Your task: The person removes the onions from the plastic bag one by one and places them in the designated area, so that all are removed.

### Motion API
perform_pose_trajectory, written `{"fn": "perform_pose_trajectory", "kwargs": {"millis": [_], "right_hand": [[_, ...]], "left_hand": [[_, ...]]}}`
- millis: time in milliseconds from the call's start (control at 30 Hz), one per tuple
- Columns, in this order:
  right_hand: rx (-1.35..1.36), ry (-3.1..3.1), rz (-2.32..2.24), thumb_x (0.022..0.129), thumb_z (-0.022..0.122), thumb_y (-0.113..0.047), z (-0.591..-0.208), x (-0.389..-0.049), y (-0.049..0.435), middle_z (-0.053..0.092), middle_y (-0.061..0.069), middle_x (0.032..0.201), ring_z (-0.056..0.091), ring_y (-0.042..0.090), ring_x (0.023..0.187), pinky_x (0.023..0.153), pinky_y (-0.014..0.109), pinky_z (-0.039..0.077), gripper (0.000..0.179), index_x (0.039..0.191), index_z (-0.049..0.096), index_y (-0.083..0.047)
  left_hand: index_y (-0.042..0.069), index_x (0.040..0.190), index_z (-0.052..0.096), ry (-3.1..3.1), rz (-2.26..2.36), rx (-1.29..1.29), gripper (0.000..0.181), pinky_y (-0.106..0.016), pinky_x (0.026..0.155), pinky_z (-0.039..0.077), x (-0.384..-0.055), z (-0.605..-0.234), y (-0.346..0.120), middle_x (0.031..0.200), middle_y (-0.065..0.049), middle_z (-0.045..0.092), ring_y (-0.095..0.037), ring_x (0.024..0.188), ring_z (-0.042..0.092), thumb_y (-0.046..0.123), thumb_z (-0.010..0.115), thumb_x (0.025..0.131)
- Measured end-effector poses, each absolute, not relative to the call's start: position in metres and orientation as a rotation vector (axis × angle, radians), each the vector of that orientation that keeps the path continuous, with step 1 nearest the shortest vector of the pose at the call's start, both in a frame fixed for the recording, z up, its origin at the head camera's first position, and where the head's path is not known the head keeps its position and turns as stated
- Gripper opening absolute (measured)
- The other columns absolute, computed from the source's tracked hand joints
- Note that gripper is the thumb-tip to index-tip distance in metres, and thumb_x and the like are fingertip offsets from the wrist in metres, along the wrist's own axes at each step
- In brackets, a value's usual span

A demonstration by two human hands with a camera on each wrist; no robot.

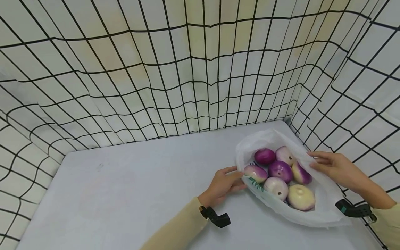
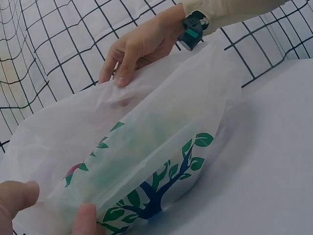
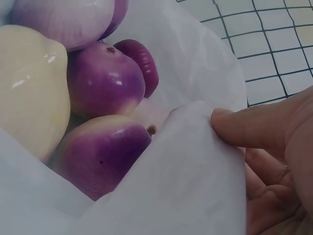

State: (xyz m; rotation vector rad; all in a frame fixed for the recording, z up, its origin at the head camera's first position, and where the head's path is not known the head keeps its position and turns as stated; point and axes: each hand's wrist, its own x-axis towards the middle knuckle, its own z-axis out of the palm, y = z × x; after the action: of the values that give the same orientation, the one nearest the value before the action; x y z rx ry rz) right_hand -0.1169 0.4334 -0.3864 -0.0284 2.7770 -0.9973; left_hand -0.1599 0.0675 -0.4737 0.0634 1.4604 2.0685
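A printed tree (image 2: 152, 199) with green leaves and blue trunk is marking the white bag (image 1: 300, 216), which is lying along the tabletop's (image 1: 140, 187) right edge, near the far right corner. Seven onions (image 1: 280, 171) are sitting inside, between the hands: the left hand (image 1: 221, 184) is pinching the bag's left rim, the right hand (image 1: 342, 170) its right.

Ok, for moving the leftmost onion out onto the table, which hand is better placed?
Probably the left hand: it holds the bag at its left rim, beside that onion and the bare table. The right hand pinches the opposite rim near the mesh wall, beyond the other onions.
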Motion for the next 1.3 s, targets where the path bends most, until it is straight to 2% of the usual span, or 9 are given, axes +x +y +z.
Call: {"fn": "perform_pose_trajectory", "kwargs": {"millis": [100,267,400,533,767,1100,1200,1300], "right_hand": [[-0.012,2.767,-1.002,0.107,0.057,-0.030,-0.386,-0.117,0.431,0.052,0.042,0.142,0.074,0.042,0.106,0.066,0.034,0.066,0.062,0.156,0.038,0.003],[0.008,2.752,-1.036,0.107,0.057,-0.031,-0.387,-0.116,0.430,0.054,0.041,0.142,0.075,0.037,0.103,0.067,0.034,0.066,0.063,0.157,0.036,0.003],[0.022,2.745,-1.065,0.107,0.058,-0.031,-0.387,-0.113,0.430,0.056,0.039,0.141,0.075,0.035,0.102,0.067,0.034,0.067,0.064,0.156,0.037,0.004],[0.015,2.740,-1.097,0.107,0.059,-0.030,-0.386,-0.112,0.427,0.057,0.039,0.140,0.075,0.034,0.104,0.068,0.034,0.067,0.064,0.156,0.037,0.005],[0.034,2.741,-1.117,0.107,0.058,-0.030,-0.387,-0.109,0.421,0.056,0.039,0.141,0.074,0.037,0.107,0.070,0.035,0.067,0.063,0.156,0.037,0.004],[0.016,2.817,-1.052,0.106,0.059,-0.031,-0.386,-0.111,0.409,0.059,0.037,0.139,0.071,0.045,0.113,0.073,0.037,0.067,0.061,0.154,0.041,0.004],[0.008,2.798,-1.088,0.107,0.058,-0.031,-0.386,-0.111,0.404,0.061,0.036,0.138,0.074,0.038,0.109,0.072,0.036,0.067,0.060,0.154,0.041,0.003],[-0.002,2.768,-1.140,0.107,0.058,-0.030,-0.386,-0.111,0.400,0.063,0.034,0.136,0.075,0.022,0.103,0.073,0.034,0.067,0.059,0.155,0.041,0.001]], "left_hand": [[-0.001,0.145,0.053,1.471,2.090,0.038,0.052,-0.034,0.091,0.065,-0.161,-0.474,0.072,0.130,-0.025,0.070,-0.020,0.099,0.077,0.012,0.069,0.098],[-0.005,0.141,0.056,1.516,2.105,0.030,0.046,-0.036,0.094,0.064,-0.162,-0.475,0.079,0.127,-0.028,0.071,-0.022,0.102,0.076,0.002,0.067,0.096],[-0.006,0.139,0.057,1.525,2.124,0.029,0.044,-0.042,0.095,0.063,-0.161,-0.473,0.085,0.125,-0.029,0.071,-0.022,0.099,0.077,0.003,0.066,0.097],[-0.005,0.139,0.057,1.524,2.146,-0.013,0.048,-0.044,0.091,0.065,-0.161,-0.472,0.090,0.121,-0.027,0.074,-0.021,0.092,0.077,0.005,0.071,0.093],[-0.005,0.140,0.057,1.641,2.133,-0.060,0.054,-0.035,0.085,0.066,-0.161,-0.471,0.093,0.117,-0.023,0.076,-0.015,0.089,0.073,-0.006,0.067,0.087],[0.000,0.140,0.061,1.644,2.101,0.008,0.051,-0.033,0.087,0.066,-0.161,-0.461,0.073,0.122,-0.021,0.075,-0.013,0.092,0.073,-0.006,0.063,0.090],[0.000,0.140,0.061,1.660,2.084,0.011,0.049,-0.034,0.088,0.065,-0.161,-0.456,0.066,0.121,-0.019,0.076,-0.012,0.091,0.072,-0.005,0.062,0.091],[0.000,0.140,0.060,1.649,2.082,0.019,0.050,-0.032,0.087,0.066,-0.161,-0.454,0.060,0.121,-0.018,0.076,-0.012,0.091,0.072,-0.005,0.061,0.091]]}}
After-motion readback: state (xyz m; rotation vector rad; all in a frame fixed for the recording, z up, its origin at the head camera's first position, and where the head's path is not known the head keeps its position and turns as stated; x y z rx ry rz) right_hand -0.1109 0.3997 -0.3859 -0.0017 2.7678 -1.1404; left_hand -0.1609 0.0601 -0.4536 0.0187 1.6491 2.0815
